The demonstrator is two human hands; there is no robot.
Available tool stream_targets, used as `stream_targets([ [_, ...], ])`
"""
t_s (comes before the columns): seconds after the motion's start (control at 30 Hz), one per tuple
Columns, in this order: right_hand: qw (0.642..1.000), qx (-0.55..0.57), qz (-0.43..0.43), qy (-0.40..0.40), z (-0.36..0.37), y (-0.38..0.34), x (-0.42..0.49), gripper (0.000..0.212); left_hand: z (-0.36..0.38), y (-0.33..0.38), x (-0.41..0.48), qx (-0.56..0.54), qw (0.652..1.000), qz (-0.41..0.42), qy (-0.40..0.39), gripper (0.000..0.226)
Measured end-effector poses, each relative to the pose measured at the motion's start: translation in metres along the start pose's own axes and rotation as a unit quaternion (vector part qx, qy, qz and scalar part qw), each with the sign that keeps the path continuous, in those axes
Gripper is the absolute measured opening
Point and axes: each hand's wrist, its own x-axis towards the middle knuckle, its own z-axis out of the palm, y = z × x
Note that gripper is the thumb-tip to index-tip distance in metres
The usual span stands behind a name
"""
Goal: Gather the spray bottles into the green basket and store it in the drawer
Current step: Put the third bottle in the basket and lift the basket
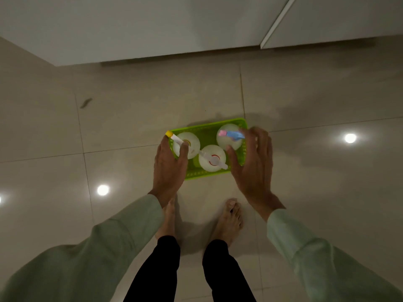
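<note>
Item: bright green perforated plastic basket [207,129], rectangular, seen from above over a glossy beige tiled floor [130,118]; whether it rests on the tiles or hangs just above them cannot be told.

Contents: three round white spray bottles, all upright inside the basket. The white bottle with a yellow-tipped nozzle [192,142] stands at the left end, the white bottle with a pink-and-blue trigger head [229,136] at the right end, and the white bottle with a red-ringed white trigger [212,159] at the near middle.

Hands: left hand [169,168] lies over the basket's left end, fingers spread across the rim and the yellow-tipped bottle. Right hand [254,162] is at the right end, fingers apart; firm grip on the rim cannot be told.

Surroundings: white cabinet fronts [174,25] beyond the basket; bare feet [229,219] and pale green sleeves [316,258] nearer the camera.
</note>
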Motion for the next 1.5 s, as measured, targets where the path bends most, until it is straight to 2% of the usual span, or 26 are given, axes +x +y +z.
stream_targets([
  [0.03, 0.999, -0.040, -0.004, -0.029, -0.003, 0.002, 0.012, 0.044, 0.002, 0.004, 0.003, 0.002, 1.000, -0.015, 0.008, 0.043],
  [0.13, 0.971, -0.133, -0.003, -0.197, -0.002, 0.008, 0.044, 0.051, 0.006, 0.014, 0.012, 0.047, 0.998, -0.043, 0.029, 0.049],
  [0.2, 0.956, -0.150, -0.005, -0.254, 0.002, 0.010, 0.053, 0.043, 0.007, 0.018, 0.014, 0.071, 0.995, -0.051, 0.038, 0.051],
  [0.33, 0.960, -0.122, 0.005, -0.252, 0.018, 0.019, 0.053, 0.032, 0.017, 0.018, 0.019, 0.113, 0.991, -0.059, 0.042, 0.037],
  [0.43, 0.967, -0.121, 0.023, -0.222, 0.021, 0.017, 0.049, 0.030, 0.017, 0.019, 0.018, 0.137, 0.990, -0.017, 0.037, 0.031],
  [0.6, 0.973, -0.119, 0.046, -0.195, 0.026, 0.014, 0.044, 0.029, 0.019, 0.014, 0.018, 0.172, 0.984, 0.034, 0.031, 0.032],
  [0.93, 0.977, -0.091, 0.061, -0.185, 0.031, 0.013, 0.045, 0.030, 0.020, 0.008, 0.019, 0.175, 0.982, 0.061, 0.039, 0.027],
  [1.03, 0.975, -0.073, 0.075, -0.195, 0.026, 0.011, 0.044, 0.042, 0.018, 0.008, 0.020, 0.171, 0.983, 0.063, 0.036, 0.029],
  [1.13, 0.984, -0.088, 0.067, -0.142, 0.014, 0.005, 0.037, 0.055, 0.016, 0.009, 0.019, 0.162, 0.984, 0.071, 0.034, 0.031],
  [1.23, 0.994, -0.092, -0.015, -0.056, 0.005, -0.007, 0.019, 0.044, 0.014, 0.009, 0.017, 0.149, 0.985, 0.079, 0.039, 0.035],
  [1.27, 0.993, -0.085, -0.051, -0.062, 0.006, -0.011, 0.011, 0.042, 0.013, 0.009, 0.017, 0.143, 0.985, 0.083, 0.040, 0.036],
  [1.33, 0.983, -0.082, -0.097, -0.134, 0.013, -0.016, -0.006, 0.041, 0.011, 0.008, 0.015, 0.136, 0.987, 0.082, 0.039, 0.038],
  [1.43, 0.959, -0.099, -0.077, -0.254, 0.025, -0.019, -0.020, 0.039, 0.008, 0.005, 0.013, 0.128, 0.987, 0.084, 0.045, 0.040],
  [1.5, 0.953, -0.098, -0.050, -0.284, 0.030, -0.019, -0.020, 0.036, 0.006, 0.003, 0.011, 0.121, 0.987, 0.088, 0.050, 0.040],
])
